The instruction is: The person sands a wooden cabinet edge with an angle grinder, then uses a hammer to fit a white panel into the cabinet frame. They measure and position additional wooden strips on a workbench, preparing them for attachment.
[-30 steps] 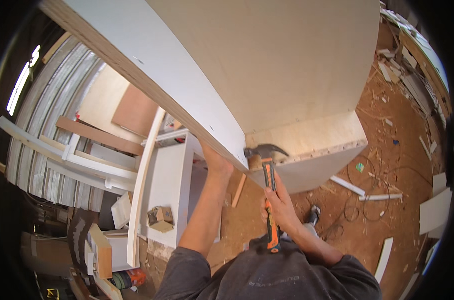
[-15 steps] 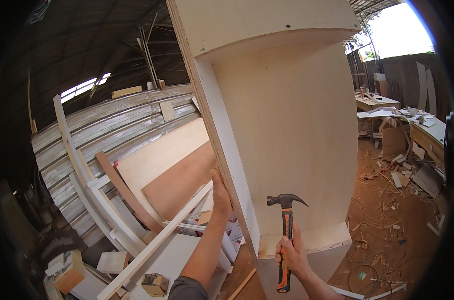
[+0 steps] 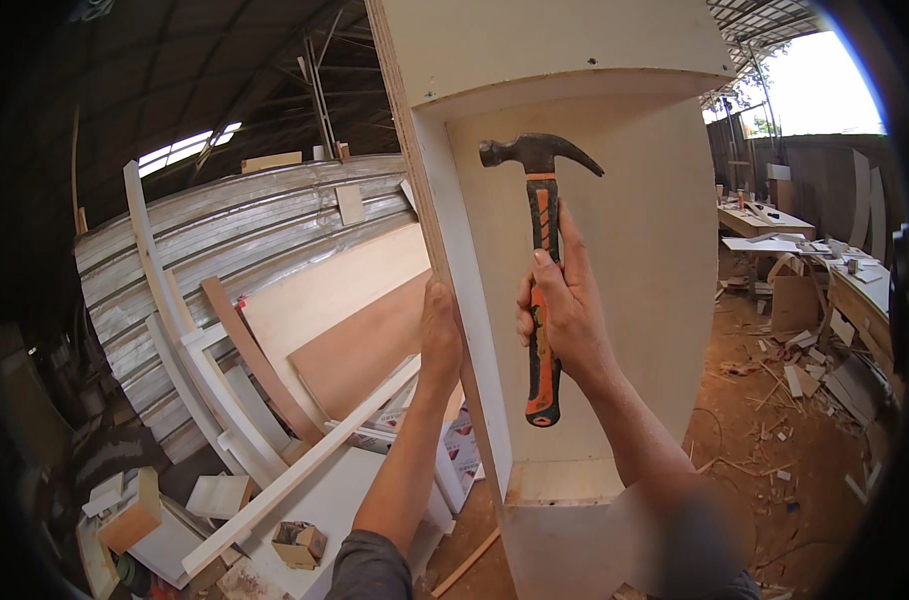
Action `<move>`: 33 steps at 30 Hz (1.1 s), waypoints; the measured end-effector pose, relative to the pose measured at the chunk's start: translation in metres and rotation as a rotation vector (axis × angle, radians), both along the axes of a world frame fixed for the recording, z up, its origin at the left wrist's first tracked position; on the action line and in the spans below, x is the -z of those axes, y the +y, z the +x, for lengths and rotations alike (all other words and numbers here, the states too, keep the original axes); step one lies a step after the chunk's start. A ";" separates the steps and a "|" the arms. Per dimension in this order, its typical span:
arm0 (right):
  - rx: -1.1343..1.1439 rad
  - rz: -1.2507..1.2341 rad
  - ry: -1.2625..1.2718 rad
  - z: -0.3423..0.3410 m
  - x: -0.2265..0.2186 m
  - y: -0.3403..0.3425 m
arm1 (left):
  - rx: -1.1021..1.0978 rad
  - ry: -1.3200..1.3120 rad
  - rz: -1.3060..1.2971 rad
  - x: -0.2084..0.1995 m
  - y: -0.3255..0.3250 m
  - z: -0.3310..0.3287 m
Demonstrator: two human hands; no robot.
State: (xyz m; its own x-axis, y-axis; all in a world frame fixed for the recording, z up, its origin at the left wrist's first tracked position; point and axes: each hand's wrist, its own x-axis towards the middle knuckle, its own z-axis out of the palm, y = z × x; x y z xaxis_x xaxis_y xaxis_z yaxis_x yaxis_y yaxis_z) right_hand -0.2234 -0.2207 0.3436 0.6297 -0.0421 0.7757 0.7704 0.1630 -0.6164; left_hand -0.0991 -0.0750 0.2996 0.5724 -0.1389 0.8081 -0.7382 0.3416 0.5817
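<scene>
Hands numbered two, with one claw hammer (image 3: 541,280) and one tall pale plywood cabinet (image 3: 595,250). Right hand (image 3: 565,310) clenched the hammer's orange-and-black handle, head raised upright before the cabinet's open inside; left hand (image 3: 441,335) gripped the cabinet's left front edge. Left of the cabinet leaned boards (image 3: 345,320); right lay a scrap-littered dirt floor (image 3: 775,440).

A dim workshop shed under a dark roof (image 3: 225,60) with a skylight (image 3: 190,150). Corrugated metal sheets (image 3: 265,215) lean left; daylight floods the open right side, wood scraps litter the dirt floor (image 3: 775,440).
</scene>
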 end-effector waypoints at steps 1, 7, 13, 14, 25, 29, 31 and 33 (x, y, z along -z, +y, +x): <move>-0.004 0.002 0.008 0.004 -0.004 0.008 | 0.027 0.009 0.011 -0.001 -0.002 -0.005; -0.075 -0.041 0.069 0.022 0.009 0.018 | 0.048 0.073 -0.007 -0.007 -0.005 -0.030; -0.105 0.100 0.069 0.027 0.021 0.037 | 0.026 0.082 0.050 0.003 0.005 -0.009; -0.091 0.046 0.082 0.028 0.021 0.034 | 0.014 0.079 0.037 0.002 0.005 -0.008; -0.032 -0.072 0.053 0.032 0.019 0.028 | 0.045 0.109 0.086 -0.007 0.004 -0.033; -0.076 0.034 -0.026 0.037 0.006 0.023 | 0.078 -0.033 0.057 0.002 0.004 0.000; -0.089 0.167 -0.092 0.042 -0.009 0.023 | 0.028 -0.096 0.029 0.005 0.002 0.010; -0.047 0.203 -0.095 0.038 -0.019 0.027 | -0.075 -0.120 -0.016 0.002 -0.004 -0.002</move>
